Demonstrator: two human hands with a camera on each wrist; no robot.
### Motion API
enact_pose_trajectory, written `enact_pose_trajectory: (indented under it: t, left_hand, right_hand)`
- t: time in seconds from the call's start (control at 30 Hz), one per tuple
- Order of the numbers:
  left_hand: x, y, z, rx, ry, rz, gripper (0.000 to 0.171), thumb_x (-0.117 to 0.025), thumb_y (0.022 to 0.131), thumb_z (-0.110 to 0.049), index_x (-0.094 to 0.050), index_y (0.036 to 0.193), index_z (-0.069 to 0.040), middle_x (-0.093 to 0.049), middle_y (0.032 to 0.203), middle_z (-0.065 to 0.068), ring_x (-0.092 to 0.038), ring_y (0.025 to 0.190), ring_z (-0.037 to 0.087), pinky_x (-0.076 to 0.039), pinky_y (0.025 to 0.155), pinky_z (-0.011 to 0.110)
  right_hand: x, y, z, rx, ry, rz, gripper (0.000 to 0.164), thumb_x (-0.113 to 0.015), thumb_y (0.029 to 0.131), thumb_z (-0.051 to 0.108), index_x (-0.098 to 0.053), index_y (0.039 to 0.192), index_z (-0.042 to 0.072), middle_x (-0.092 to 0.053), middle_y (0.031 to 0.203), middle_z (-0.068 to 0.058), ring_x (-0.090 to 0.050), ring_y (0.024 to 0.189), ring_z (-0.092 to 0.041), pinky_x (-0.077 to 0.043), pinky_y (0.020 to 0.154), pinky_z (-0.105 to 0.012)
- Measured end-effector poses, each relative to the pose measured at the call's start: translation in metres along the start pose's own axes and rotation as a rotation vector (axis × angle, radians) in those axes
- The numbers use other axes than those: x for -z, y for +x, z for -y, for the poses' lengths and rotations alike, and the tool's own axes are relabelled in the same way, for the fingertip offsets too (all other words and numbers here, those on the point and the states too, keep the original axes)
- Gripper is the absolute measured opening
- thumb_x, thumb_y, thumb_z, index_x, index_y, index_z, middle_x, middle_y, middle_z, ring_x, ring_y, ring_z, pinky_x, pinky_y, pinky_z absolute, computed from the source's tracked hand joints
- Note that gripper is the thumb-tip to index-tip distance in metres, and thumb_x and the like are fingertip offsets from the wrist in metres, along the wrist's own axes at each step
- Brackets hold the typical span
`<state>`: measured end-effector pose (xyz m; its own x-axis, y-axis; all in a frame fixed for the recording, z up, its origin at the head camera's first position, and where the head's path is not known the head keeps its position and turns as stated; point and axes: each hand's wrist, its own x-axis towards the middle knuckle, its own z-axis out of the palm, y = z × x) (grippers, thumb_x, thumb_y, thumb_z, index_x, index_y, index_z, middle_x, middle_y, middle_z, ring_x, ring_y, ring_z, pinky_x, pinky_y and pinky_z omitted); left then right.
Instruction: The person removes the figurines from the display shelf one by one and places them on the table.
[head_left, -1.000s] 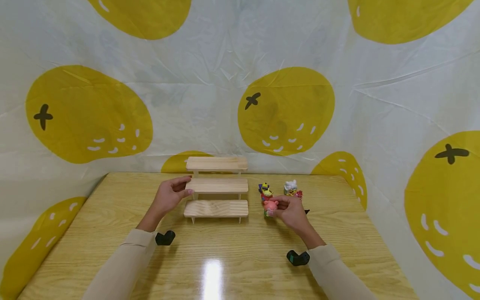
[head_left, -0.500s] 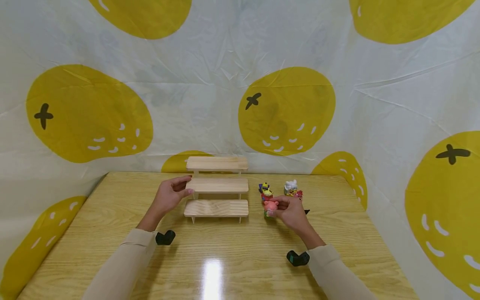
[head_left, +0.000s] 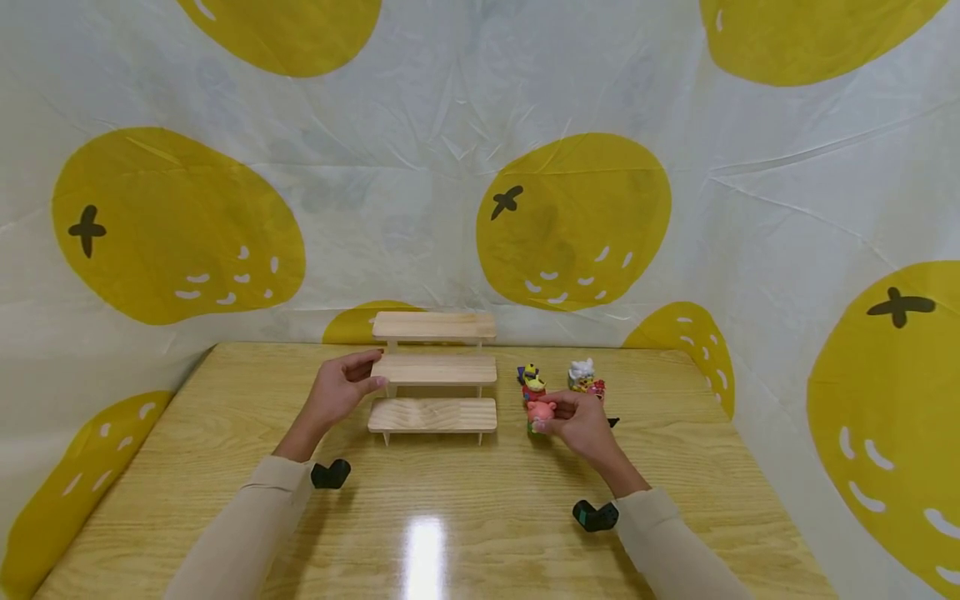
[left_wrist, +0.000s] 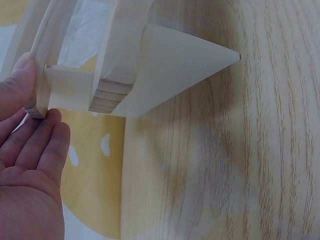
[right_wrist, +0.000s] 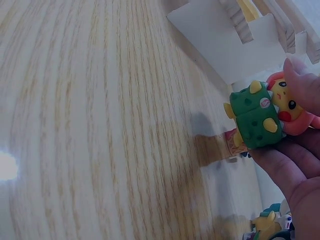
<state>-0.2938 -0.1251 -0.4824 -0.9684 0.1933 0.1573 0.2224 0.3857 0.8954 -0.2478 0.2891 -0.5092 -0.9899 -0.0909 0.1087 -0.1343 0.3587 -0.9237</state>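
A three-tier wooden display stand (head_left: 435, 369) with pale side supports stands toward the back of the table. My left hand (head_left: 341, 392) pinches the left end of its middle shelf, thumb on one face and fingers on the other, as the left wrist view shows. To the right of the stand, my right hand (head_left: 583, 423) holds a small toy figurine (right_wrist: 257, 115) between thumb and fingers. This figurine has a pink hood, a yellow face with red cheeks and a green body. In the right wrist view its feet seem just off the table; my fingers hide part of the hood.
Beyond the held figurine stands a yellow-and-red figurine (head_left: 533, 387). A white-topped figurine (head_left: 581, 373) and a small red one (head_left: 597, 388) stand behind my right hand. A curtain (head_left: 420, 225) printed with yellow fruit hangs at the wooden table's (head_left: 450, 492) back edge.
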Motion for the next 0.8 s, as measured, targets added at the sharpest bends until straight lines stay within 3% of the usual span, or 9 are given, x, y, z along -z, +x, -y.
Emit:
enact_pose_trajectory:
  t: [0.33, 0.6, 0.8]
  left_hand:
    - [-0.0001, 0.0003, -0.0002, 0.003, 0.011, -0.007, 0.055, -0.072, 0.099, -0.013, -0.055, 0.15, -0.002, -0.055, 0.155, 0.019, -0.052, 0.145, 0.037, -0.051, 0.111, 0.048]
    - [0.0006, 0.0007, 0.0001, 0.01, 0.016, -0.008, 0.055, -0.073, 0.099, -0.015, -0.056, 0.15, -0.003, -0.055, 0.155, 0.019, -0.054, 0.143, 0.037, -0.051, 0.111, 0.052]
    - [0.0007, 0.0004, 0.0016, 0.007, 0.016, -0.004, 0.056, -0.073, 0.1, -0.017, -0.055, 0.151, -0.005, -0.053, 0.156, 0.019, -0.053, 0.144, 0.037, -0.051, 0.112, 0.052]
  right_hand:
    - [-0.0002, -0.0006, 0.0, -0.017, -0.004, 0.017, 0.04, -0.084, 0.083, -0.005, -0.074, 0.122, -0.004, -0.076, 0.116, -0.024, -0.076, 0.094, -0.019, -0.063, 0.075, -0.022]
    - [-0.0012, 0.0001, -0.0011, -0.006, -0.008, 0.01, 0.037, -0.084, 0.083, -0.006, -0.075, 0.119, -0.006, -0.076, 0.11, -0.023, -0.073, 0.088, -0.009, -0.061, 0.074, -0.019]
    - [-0.0003, 0.0002, -0.002, 0.009, 0.014, 0.032, 0.036, -0.082, 0.084, -0.006, -0.073, 0.119, -0.008, -0.073, 0.108, -0.026, -0.07, 0.086, -0.01, -0.059, 0.073, -0.017]
